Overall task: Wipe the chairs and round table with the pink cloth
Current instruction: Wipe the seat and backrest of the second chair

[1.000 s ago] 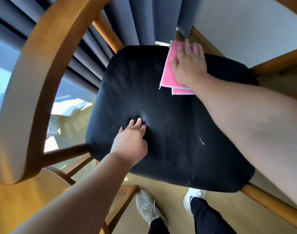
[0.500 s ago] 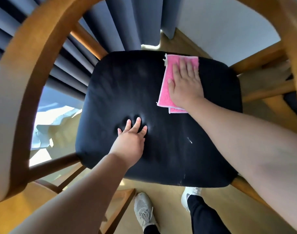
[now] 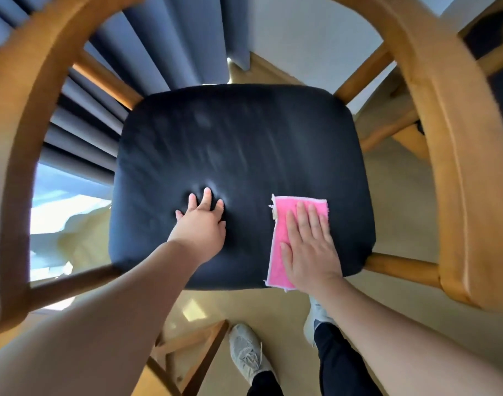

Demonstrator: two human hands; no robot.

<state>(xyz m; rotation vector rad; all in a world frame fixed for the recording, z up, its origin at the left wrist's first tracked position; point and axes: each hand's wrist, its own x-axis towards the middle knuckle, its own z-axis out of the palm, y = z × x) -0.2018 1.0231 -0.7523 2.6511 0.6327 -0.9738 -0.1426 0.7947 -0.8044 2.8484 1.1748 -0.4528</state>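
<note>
A wooden chair with a black padded seat (image 3: 244, 144) fills the view from above. Its curved wooden arm and back frame (image 3: 450, 155) arches round the seat. The folded pink cloth (image 3: 279, 252) lies on the seat's near right part. My right hand (image 3: 310, 247) presses flat on the cloth with straight fingers and covers most of it. My left hand (image 3: 201, 224) rests on the seat to the left of the cloth, fingers spread and denting the cushion. The round table is not in view.
Grey-blue curtains (image 3: 147, 52) hang beyond the chair, with a white wall (image 3: 307, 44) to their right. A second wooden frame (image 3: 187, 352) stands low at the near left. My two feet in grey shoes (image 3: 247, 355) stand on the beige floor just before the seat.
My right hand has dragged the pink cloth from the seat's far edge towards me to its near right edge. My left hand has stayed pressed on the seat.
</note>
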